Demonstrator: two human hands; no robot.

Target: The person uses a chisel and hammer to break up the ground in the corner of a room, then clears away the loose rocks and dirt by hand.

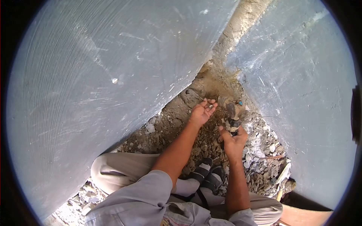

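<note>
My right hand (234,142) is wrapped round the lower end of a dusty dark tool (233,113), which has pale wrapping near the grip and a small blue spot at its top. The tool's far end lies over the brown soil. To the left of it, my left hand (204,112) is turned palm up with its fingers curled. A small pale object (210,106) shows at these fingers; what it is cannot be made out. The two hands are apart.
Large grey slabs stand on the left (113,56) and right (301,83), meeting the rubble (200,147) in a narrow gap. My sandalled feet (206,174) are below my hands. A curved tan piece (305,215) lies at the lower right.
</note>
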